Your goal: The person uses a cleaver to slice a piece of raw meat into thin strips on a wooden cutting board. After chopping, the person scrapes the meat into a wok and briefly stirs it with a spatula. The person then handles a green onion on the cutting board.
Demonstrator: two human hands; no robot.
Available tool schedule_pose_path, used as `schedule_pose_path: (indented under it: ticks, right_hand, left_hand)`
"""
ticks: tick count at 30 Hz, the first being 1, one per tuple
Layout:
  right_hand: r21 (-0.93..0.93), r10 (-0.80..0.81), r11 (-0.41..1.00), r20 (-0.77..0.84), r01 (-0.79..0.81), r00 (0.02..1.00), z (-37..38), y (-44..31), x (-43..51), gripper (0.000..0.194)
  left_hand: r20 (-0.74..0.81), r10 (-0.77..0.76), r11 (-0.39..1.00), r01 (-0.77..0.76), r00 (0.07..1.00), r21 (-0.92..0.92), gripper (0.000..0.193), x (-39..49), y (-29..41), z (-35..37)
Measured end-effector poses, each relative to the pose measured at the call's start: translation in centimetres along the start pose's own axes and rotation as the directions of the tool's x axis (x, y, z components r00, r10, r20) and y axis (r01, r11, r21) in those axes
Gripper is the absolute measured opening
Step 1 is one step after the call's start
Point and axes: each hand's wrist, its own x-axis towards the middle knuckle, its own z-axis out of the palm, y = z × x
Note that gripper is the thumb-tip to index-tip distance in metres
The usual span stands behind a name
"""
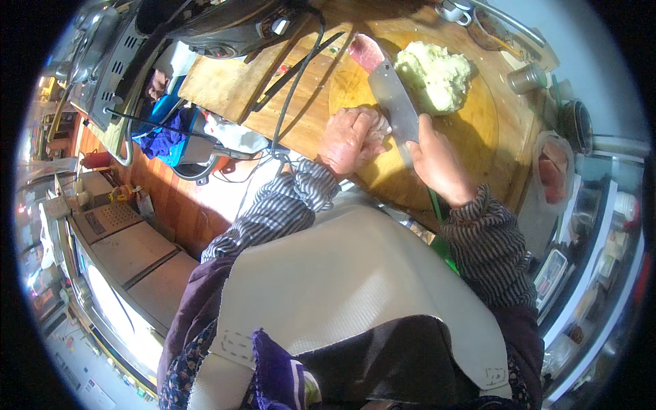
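Note:
My right hand (pixel 438 161) grips a cleaver (pixel 393 97), its broad steel blade reaching away from me across a round wooden chopping board (pixel 482 138). To the left of the blade, my left hand (pixel 353 136) presses on a piece of pale raw meat (pixel 378 132), which its fingers partly cover. At the blade's far end lies a slab of pink raw meat (pixel 366 52). A heap of pale green, finely chopped food (pixel 433 77), perhaps cabbage, sits on the board just right of the cleaver.
A black cable (pixel 292 92) hangs at the left near a dark cooker-like appliance (pixel 230 28). Right of the board are a metal shaker (pixel 527 78) and bagged raw meat (pixel 553 166). A white mug (pixel 455 11) stands at the back. Below the table's left side is a bin (pixel 195 166).

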Motion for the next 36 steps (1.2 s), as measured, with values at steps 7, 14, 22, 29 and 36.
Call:
schedule_pose_path:
  ticks: [7,14,22,29,36]
  right_hand:
    - [-0.125,-0.067,0.990,-0.003,0.066,0.998,-1.2,-0.7,-2.1,0.024]
    - [-0.169,-0.037,0.983,0.195,0.071,0.980,-1.8,-0.5,-2.0,0.038]
    - [-0.282,-0.162,0.945,0.042,0.168,0.986,1.1,-1.7,1.0,0.029]
    - [0.015,-0.083,0.996,-0.040,0.084,0.996,1.4,-1.7,2.9,0.025]
    - [-0.134,-0.050,0.989,0.133,0.068,0.990,-1.1,-2.0,-1.6,0.037]
  left_hand:
    - [-0.153,0.088,0.996,-0.088,0.984,0.009,0.041,-0.2,0.6,0.4]
    - [-0.125,0.063,0.994,-0.073,0.990,-0.075,0.020,0.4,0.7,0.2]
    - [-0.146,0.064,0.996,-0.073,0.987,-0.060,0.022,0.5,0.7,0.2]
    - [-0.132,0.060,0.990,-0.076,0.989,-0.120,0.032,-0.2,0.7,-0.3]
    - [-0.122,0.082,0.985,-0.099,0.989,-0.141,0.034,-0.7,0.4,-0.8]
